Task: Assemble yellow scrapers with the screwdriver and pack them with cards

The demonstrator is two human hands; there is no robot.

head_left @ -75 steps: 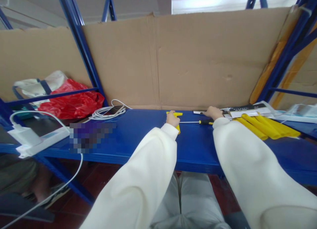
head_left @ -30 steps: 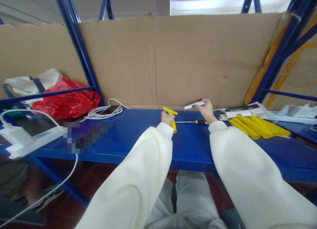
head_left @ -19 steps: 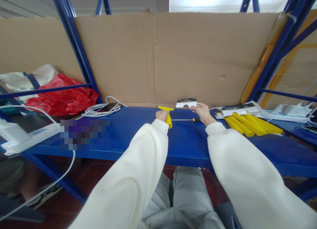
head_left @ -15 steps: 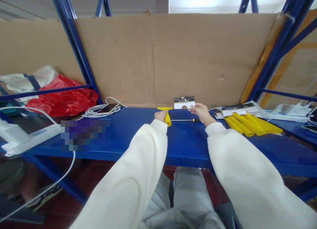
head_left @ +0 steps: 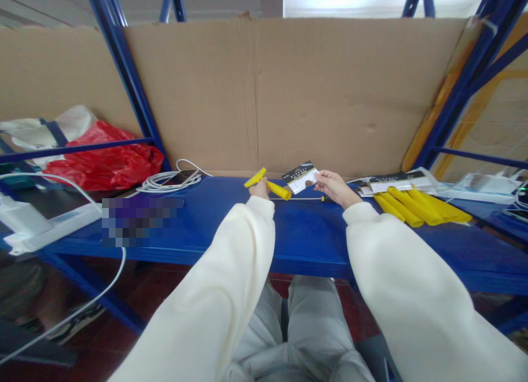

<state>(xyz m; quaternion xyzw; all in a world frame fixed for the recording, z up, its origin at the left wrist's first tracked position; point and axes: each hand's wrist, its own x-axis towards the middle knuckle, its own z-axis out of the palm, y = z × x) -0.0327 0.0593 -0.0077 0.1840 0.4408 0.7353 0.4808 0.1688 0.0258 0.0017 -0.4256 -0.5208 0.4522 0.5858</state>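
Observation:
My left hand [head_left: 259,190] is closed around a yellow T-shaped tool [head_left: 279,190]; its crosspiece sticks out beyond the fingers and its round handle points right. Between thumb and fingers, my right hand [head_left: 333,187] pinches a black-and-white printed card [head_left: 300,178] with a round hole, held tilted just right of the tool. Below the card, a screwdriver [head_left: 305,199] with a thin metal shaft lies on the blue tabletop [head_left: 313,233], its dark handle partly behind my right hand.
Several yellow tube-shaped handles [head_left: 416,207] lie at the right, before a pile of printed cards [head_left: 396,180]. Power strips [head_left: 58,228] sit at both sides. A coiled white cable [head_left: 169,184] and red plastic bag [head_left: 107,156] are at left. Cardboard [head_left: 330,96] stands behind.
My left hand has moved slightly left and turned the yellow tool so its handle points right. The card in my right hand has tilted and shifted a little left.

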